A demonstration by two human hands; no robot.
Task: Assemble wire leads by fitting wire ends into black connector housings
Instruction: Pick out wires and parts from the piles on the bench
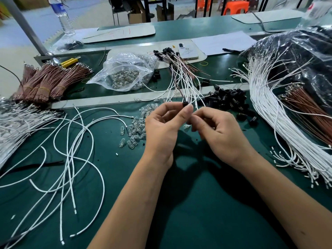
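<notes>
Over green matting [197, 203], left hand [162, 125] pinches a black connector housing [185, 104]; right hand [218, 131] pinches beside it.

water bottle [63, 17], phone [187, 51] (white), orange stools [236, 7]
</notes>
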